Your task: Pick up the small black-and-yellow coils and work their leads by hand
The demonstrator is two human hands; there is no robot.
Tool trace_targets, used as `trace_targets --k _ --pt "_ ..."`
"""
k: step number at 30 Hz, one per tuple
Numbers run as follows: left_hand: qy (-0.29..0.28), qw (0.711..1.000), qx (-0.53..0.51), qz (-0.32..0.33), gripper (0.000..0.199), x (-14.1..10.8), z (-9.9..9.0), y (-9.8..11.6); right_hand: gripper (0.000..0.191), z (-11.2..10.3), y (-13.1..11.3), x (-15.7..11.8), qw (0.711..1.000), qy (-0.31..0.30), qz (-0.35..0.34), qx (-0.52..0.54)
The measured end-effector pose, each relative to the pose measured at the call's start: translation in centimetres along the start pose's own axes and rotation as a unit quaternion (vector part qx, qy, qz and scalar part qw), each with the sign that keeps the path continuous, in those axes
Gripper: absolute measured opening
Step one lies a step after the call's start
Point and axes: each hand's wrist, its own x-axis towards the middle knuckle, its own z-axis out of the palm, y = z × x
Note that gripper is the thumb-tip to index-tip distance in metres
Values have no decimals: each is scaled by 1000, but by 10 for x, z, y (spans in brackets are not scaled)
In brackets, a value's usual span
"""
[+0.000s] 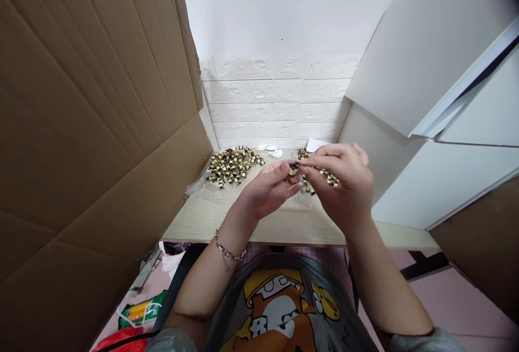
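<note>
My left hand [271,187] holds a small black and yellow wound component [293,168] between thumb and fingers, above the table. From the right, my right hand [343,176] pinches at the same component, thumb and index finger together at its edge, where thin wires show. Beyond my left hand lies a pile of similar black and yellow components [233,165] on clear plastic. A second pile [330,178] is partly hidden behind my right hand.
A pale table [259,227] stands against a white brick-patterned wall. Tall cardboard [101,125] borders the left, white panels [405,71] the right. White paper scraps [275,153] lie at the back. A green and yellow packet [141,311] sits below left.
</note>
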Motion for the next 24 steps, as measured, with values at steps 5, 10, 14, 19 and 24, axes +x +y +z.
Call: trace_targets --k 5,10,14,19,24 --pt "22 997 65 34 25 -1 6 2 7 0 0 -1 1000 -14 4 -5" --pt "31 991 110 67 25 -1 8 3 6 -2 2 -2 1000 -20 -1 -14" --pt "28 988 134 76 26 -1 7 4 7 -4 3 -1 999 -24 -15 -22" --pt "30 989 133 65 24 1 6 4 8 -4 6 1 998 -33 -33 -36" --pt "32 990 124 58 22 2 5 4 8 -3 7 1 998 -34 -39 -37"
